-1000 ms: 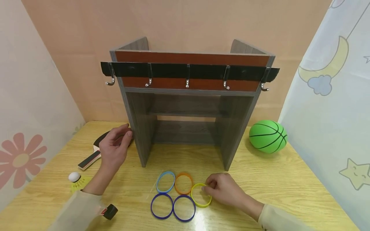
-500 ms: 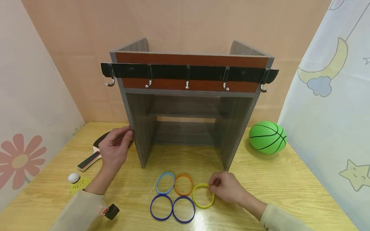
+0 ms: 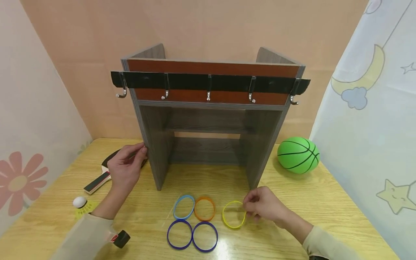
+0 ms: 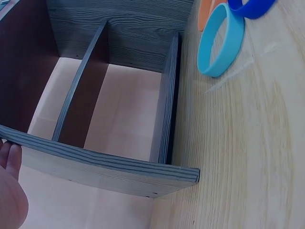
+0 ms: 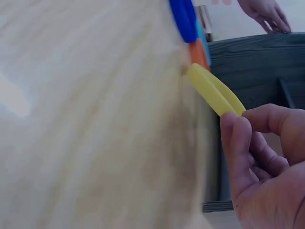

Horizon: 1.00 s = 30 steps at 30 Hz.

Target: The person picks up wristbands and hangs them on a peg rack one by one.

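My right hand [image 3: 264, 206] pinches a yellow silicone wristband [image 3: 224, 220] by its right edge, between thumb and fingertips. In the right wrist view the wristband [image 5: 212, 93] is tilted over the table. To its left lie an orange wristband [image 3: 213, 213], a light blue one [image 3: 175, 210] and two dark blue ones [image 3: 168, 236] [image 3: 217, 236]. My left hand [image 3: 125, 168] rests its fingertips against the outer side of the grey wooden shelf unit's [image 3: 151, 155] left panel. The left wrist view shows only part of that hand [image 4: 9, 191].
A black strip [image 3: 188, 81] with several metal hooks crosses the shelf unit's top front. A green ball [image 3: 298, 155] lies to the right. At left are a table tennis bat [image 3: 97, 182] and a yellow shuttlecock [image 3: 85, 207], close to my left forearm.
My right hand has drawn the yellow wristband rightward, away from the orange one, and slightly up. The left hand's fingertips have closed in against the panel. The head view has shifted slightly.
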Each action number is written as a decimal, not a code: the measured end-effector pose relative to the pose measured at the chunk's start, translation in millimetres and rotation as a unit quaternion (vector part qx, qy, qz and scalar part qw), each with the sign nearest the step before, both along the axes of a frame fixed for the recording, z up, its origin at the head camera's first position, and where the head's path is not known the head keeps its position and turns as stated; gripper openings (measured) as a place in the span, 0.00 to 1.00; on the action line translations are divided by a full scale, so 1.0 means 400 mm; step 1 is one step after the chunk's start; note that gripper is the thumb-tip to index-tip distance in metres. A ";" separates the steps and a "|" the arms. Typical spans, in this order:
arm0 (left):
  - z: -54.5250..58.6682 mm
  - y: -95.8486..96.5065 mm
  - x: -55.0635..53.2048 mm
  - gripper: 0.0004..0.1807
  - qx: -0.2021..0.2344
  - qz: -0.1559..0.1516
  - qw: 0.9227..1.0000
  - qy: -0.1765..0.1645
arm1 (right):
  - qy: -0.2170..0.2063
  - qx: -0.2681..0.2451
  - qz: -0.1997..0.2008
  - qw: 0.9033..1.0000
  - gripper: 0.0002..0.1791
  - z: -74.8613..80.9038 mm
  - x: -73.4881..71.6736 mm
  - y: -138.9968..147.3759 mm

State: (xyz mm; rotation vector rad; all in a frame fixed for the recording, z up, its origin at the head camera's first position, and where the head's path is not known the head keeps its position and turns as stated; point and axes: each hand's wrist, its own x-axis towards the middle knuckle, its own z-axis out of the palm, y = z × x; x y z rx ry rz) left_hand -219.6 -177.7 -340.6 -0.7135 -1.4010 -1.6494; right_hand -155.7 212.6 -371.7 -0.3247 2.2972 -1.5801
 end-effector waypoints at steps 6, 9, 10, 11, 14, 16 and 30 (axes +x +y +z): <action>0.000 -0.002 0.002 0.08 0.005 -0.003 1.000 -0.004 | 0.023 -0.043 -0.003 0.999 0.06 0.069 -0.023 -0.008; -0.002 -0.001 0.001 0.09 -0.001 0.006 1.000 -0.008 | 0.039 -0.078 -0.012 0.996 0.09 0.104 -0.033 -0.025; -0.002 -0.001 0.001 0.09 -0.003 0.010 1.000 -0.009 | 0.043 -0.091 -0.017 0.995 0.09 0.115 -0.036 -0.032; -0.002 -0.001 0.000 0.09 -0.007 0.014 1.000 -0.009 | 0.045 -0.105 -0.021 0.993 0.09 0.124 -0.038 -0.040; -0.002 0.000 -0.002 0.08 -0.012 0.020 1.000 -0.009 | 0.044 -0.148 -0.031 0.987 0.04 0.150 -0.046 -0.066; -0.002 -0.001 -0.003 0.08 -0.014 0.022 1.000 -0.008 | 0.041 -0.175 -0.032 0.983 0.01 0.166 -0.050 -0.087; -0.002 -0.003 -0.003 0.06 -0.029 0.045 0.998 -0.014 | 0.048 -0.300 0.010 0.953 0.08 0.286 -0.077 -0.265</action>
